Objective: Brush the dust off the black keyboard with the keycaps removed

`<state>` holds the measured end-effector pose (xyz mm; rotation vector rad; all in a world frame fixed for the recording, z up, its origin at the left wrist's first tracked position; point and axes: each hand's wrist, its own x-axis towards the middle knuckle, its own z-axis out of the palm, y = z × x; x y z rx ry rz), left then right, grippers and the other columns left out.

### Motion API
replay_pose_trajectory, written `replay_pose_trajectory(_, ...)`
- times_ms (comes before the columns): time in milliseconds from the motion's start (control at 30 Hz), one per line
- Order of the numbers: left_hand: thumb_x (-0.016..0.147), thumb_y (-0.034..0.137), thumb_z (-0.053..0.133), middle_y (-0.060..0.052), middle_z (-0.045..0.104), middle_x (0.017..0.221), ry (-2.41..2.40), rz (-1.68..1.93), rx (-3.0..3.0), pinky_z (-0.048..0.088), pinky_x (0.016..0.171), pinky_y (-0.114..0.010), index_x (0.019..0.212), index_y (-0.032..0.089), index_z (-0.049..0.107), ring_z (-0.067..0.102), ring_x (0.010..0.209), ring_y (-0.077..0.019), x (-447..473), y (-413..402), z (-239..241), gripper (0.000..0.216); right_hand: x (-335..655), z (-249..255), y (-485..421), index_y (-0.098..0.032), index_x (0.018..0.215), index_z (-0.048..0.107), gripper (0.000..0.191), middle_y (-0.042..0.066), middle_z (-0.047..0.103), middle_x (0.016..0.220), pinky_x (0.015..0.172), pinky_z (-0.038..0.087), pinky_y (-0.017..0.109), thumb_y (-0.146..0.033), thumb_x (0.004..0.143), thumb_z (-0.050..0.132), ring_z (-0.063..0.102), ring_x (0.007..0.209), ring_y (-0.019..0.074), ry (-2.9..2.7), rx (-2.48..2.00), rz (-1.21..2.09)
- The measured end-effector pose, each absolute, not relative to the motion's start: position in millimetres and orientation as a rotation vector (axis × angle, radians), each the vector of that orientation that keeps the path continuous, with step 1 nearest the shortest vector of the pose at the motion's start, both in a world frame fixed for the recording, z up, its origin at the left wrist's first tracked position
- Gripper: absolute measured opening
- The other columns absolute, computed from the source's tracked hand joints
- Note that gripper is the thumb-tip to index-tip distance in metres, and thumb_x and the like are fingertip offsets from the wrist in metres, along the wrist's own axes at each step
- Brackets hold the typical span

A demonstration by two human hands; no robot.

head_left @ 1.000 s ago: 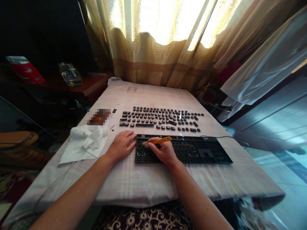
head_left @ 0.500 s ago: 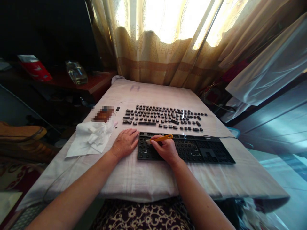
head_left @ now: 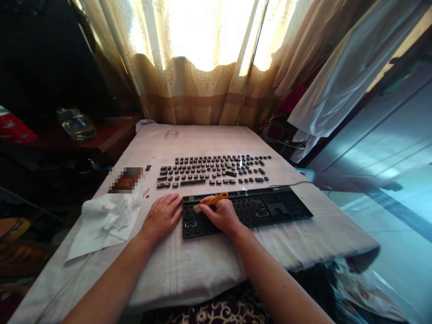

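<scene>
A crumpled white cloth [head_left: 106, 220] is seen at the lower left of the frame, lying on a pale sheet [head_left: 202, 265]. A glass ashtray [head_left: 76, 123] is set on a dark wooden shelf [head_left: 108, 135] at the upper left. Patterned curtains [head_left: 202, 90] are hung across the top, lit from behind.

Keyboard base [head_left: 263, 209] near centre of worktop [head_left: 202, 265]. Loose keycaps [head_left: 212, 168] in rows just beyond it. Tissue [head_left: 104, 220] left of keyboard base. Left hand [head_left: 162, 217] flat at base's left edge; right hand [head_left: 221, 215] on it, gripping brush [head_left: 211, 201].
</scene>
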<state>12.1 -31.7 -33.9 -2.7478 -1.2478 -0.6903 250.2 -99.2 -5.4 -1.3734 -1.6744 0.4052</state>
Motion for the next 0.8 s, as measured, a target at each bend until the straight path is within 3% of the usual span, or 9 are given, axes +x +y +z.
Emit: replay_pose_trajectory(800, 0.099, 0.037, 0.047, -0.013, 0.068, 0.133, -1.286, -0.687, -2.791, 0.048, 0.11, -0.052, 0.127, 0.021, 0.069, 0.061, 0.124, -0.03, 14.4, -35.0, -30.1, 0.039, 251.3, -5.5, -101.4, -0.024, 0.087, 0.079, 0.012, 0.004, 0.083, 0.087, 0.079, 0.061, 0.031, -0.027, 0.088, 0.068, 0.079, 0.079, 0.023, -1.701, -1.346, 0.409)
